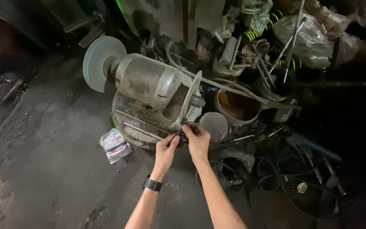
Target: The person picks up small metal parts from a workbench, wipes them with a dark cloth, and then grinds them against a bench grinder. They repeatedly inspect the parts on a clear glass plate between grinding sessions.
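Both hands pinch a small dark metal piece (pixel 182 132), the left hand (pixel 166 148) from below and the right hand (pixel 198 140) over it, pressed against the grinder's right wheel (pixel 190 99) just above their fingertips, so a slip could drag skin onto the disc.

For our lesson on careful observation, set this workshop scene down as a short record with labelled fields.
Setting: dusty workshop floor
Main machine: bench grinder with a wheel at each end
Left hand: pinches a small dark piece, wears a watch
Right hand: grips the same piece, held at the right wheel
Beside the grinder: small packet on the floor, rusty tin
Behind: pile of metal rods and plastic bags
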